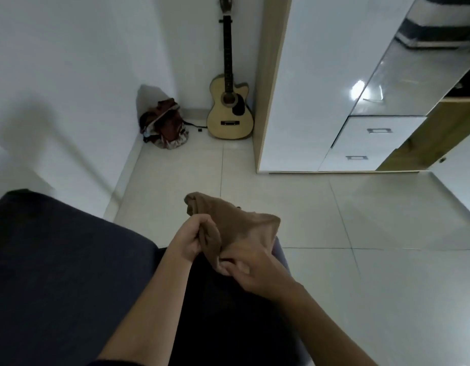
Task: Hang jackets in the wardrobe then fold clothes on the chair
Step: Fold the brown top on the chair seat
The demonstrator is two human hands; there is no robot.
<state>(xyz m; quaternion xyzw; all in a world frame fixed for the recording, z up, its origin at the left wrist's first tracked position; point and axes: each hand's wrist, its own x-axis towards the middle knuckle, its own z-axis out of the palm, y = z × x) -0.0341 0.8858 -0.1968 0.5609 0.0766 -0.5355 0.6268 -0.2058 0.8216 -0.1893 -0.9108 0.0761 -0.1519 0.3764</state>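
A person's left hand (194,239) clenches a bunched fold of a soft brown fabric garment (244,228) while the right hand (255,273) pinches its lower hem between thumb and fingertips, holding it in the air over the right edge of a dark navy upholstered chair (57,260), where a black cloth (215,299) lies under the forearms. Across the pale tiled floor (360,260), a light wooden acoustic guitar (230,109) leans in the wall corner between a reddish-brown backpack (162,125) and a glossy white wardrobe (321,88).
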